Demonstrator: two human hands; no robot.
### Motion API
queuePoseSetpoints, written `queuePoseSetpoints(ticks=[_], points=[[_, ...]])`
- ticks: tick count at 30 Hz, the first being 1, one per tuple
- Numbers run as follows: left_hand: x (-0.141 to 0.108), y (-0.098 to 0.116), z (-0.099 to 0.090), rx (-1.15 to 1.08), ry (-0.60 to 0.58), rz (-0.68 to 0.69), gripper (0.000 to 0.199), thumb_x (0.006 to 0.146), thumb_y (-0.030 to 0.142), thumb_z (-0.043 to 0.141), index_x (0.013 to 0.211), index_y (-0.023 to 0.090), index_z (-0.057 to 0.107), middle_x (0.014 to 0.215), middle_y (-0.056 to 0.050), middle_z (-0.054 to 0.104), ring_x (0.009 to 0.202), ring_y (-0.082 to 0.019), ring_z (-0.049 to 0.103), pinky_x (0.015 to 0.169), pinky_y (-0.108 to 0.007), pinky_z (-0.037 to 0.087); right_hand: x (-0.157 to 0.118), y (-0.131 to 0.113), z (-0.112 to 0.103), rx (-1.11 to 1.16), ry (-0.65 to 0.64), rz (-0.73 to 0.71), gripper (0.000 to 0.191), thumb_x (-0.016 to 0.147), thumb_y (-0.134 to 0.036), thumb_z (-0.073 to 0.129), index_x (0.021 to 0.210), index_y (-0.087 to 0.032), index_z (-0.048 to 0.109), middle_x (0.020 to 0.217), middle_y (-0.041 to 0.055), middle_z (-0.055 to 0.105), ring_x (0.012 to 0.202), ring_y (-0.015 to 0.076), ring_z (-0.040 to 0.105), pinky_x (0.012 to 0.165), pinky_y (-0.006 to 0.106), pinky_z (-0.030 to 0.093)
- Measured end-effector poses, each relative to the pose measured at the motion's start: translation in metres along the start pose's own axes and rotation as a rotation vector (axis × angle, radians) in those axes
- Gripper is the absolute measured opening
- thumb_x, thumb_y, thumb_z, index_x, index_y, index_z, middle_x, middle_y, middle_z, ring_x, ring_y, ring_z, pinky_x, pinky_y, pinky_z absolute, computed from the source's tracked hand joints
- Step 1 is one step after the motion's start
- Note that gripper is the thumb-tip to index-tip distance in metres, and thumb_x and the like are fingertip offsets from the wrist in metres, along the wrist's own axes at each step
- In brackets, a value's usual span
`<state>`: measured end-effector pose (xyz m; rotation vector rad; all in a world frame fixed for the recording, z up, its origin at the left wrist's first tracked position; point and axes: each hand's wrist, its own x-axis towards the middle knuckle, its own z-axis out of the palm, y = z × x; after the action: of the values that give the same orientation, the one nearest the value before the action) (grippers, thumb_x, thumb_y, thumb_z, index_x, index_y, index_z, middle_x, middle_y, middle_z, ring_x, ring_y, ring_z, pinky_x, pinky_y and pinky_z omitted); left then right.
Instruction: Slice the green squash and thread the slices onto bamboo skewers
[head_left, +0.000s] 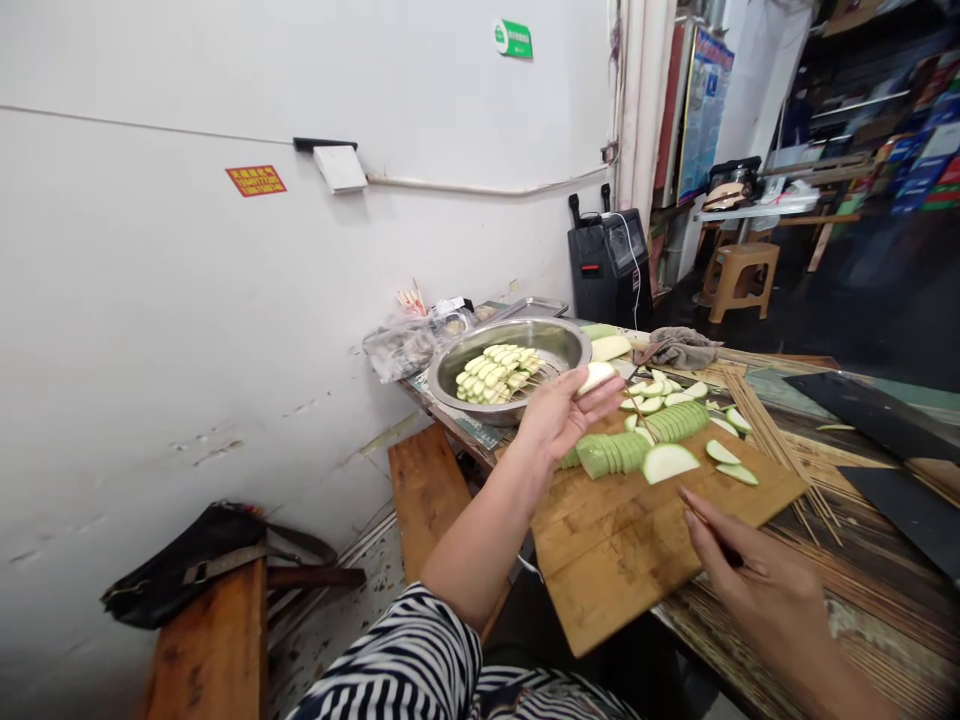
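Note:
My left hand (564, 412) is raised over the near left edge of the wooden cutting board (622, 560), its fingers closed on a pale zucchini slice (597, 377). Over the board's right side, my right hand (750, 565) is pinched around a thin bamboo skewer, mostly hidden by the fingers. Between the hands, a row of overlapping green-skinned zucchini slices (622, 452) lies on the board. A larger half-round slice (670, 463) rests in front of it. More loose slices (731, 472) are scattered to the right and behind.
A steel basin (577, 345) behind my left hand holds skewered zucchini (495, 375). Bundled bamboo skewers (772, 440) lie right of the board. A grey cloth (679, 347) and larger zucchini pieces (609, 347) sit at the back. Wooden benches (427, 490) and a black bag (187, 565) are at left.

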<state>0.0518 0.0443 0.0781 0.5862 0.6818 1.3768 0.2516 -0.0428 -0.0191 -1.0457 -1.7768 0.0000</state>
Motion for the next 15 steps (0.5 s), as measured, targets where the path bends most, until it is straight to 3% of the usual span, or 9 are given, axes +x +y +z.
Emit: queuePoseSetpoints(ticks=[3, 8, 15], points=[[-0.0022, 0.0024, -0.0011, 0.052, 0.018, 0.037, 0.014, 0.087, 0.018, 0.050, 0.089, 0.009, 0.061, 0.087, -0.014, 0.070, 0.085, -0.021, 0.068, 0.092, -0.042, 0.048, -0.0003, -0.0005, -0.0006, 0.003, -0.014, -0.037, 0.027, 0.083, -0.027, 0.057, 0.108, -0.021, 0.067, 0.092, 0.0030, 0.073, 0.070, 0.0166, 0.070, 0.065, 0.023, 0.055], [-0.0047, 0.0031, -0.0016, 0.039, -0.053, 0.034, 0.015, 0.088, 0.017, 0.048, 0.089, 0.008, 0.060, 0.089, -0.015, 0.069, 0.091, -0.025, 0.067, 0.092, -0.047, 0.047, -0.0010, -0.0022, 0.0007, 0.022, -0.051, -0.082, 0.028, 0.084, -0.025, 0.057, 0.110, -0.023, 0.066, 0.091, 0.0020, 0.073, 0.068, 0.0148, 0.069, 0.064, 0.021, 0.055], [-0.0068, 0.0012, 0.0007, 0.015, -0.045, 0.022, 0.017, 0.089, 0.016, 0.046, 0.086, 0.006, 0.059, 0.089, -0.016, 0.069, 0.091, -0.025, 0.067, 0.091, -0.046, 0.048, 0.0002, -0.0023, 0.0020, 0.014, -0.057, -0.097, 0.027, 0.084, -0.026, 0.056, 0.108, -0.021, 0.067, 0.090, 0.0024, 0.073, 0.069, 0.0152, 0.070, 0.064, 0.021, 0.055]])
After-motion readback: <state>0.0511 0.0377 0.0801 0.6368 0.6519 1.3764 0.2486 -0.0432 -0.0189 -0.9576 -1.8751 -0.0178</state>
